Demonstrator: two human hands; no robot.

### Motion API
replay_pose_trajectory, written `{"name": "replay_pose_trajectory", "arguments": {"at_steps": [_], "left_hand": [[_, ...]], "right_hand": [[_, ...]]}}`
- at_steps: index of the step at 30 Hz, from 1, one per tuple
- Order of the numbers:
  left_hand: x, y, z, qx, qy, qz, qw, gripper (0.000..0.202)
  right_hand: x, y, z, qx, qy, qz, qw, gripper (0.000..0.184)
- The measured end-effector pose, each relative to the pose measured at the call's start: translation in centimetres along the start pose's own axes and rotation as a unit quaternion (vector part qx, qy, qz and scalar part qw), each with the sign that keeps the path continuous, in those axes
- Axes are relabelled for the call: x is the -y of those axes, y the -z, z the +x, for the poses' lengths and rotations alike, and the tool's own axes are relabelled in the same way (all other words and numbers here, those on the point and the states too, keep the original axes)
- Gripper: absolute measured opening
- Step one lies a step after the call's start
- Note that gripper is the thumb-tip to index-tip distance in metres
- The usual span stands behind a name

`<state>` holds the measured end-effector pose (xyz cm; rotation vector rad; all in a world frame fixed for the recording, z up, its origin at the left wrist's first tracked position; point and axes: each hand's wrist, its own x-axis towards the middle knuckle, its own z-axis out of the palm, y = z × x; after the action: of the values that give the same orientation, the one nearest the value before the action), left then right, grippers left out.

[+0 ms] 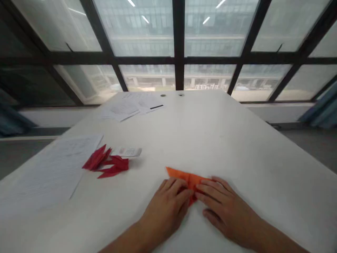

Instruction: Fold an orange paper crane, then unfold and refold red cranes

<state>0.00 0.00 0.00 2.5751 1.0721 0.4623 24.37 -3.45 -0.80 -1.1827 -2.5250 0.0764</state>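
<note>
A folded piece of orange paper (181, 174) lies on the white table in front of me, with a long straight upper edge and a pointed left corner. My left hand (171, 200) is curled over its lower left part, thumb and fingers closed on the paper. From the other side, my right hand (221, 202) rests with fingers stretched out across the paper's right part, fingertips close to my left thumb. Both hands cover much of the lower paper, so its exact folds are hidden.
Red folded paper pieces (113, 167) lie to the left, beside a small white printed packet (129, 151). Printed sheets (52, 168) cover the table's left side, and more papers (129, 106) lie farther back. Windows stand beyond the white table (210, 130).
</note>
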Motion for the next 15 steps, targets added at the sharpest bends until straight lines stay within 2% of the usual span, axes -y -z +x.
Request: {"name": "replay_pose_trajectory", "arguments": {"at_steps": [6, 12, 15], "left_hand": [[0.2, 0.0, 0.2, -0.012, -0.030, -0.005, 0.999, 0.023], [-0.1, 0.2, 0.1, 0.003, -0.016, 0.008, 1.000, 0.022], [-0.2, 0.3, 0.1, 0.006, -0.007, 0.008, 1.000, 0.024]], "right_hand": [[-0.3, -0.1, 0.0, -0.025, -0.003, -0.030, 0.999, 0.039], [-2.7, -0.2, -0.3, -0.105, -0.042, -0.073, 0.991, 0.029], [-3.0, 0.4, -0.3, -0.146, -0.058, -0.107, 0.982, 0.023]]}}
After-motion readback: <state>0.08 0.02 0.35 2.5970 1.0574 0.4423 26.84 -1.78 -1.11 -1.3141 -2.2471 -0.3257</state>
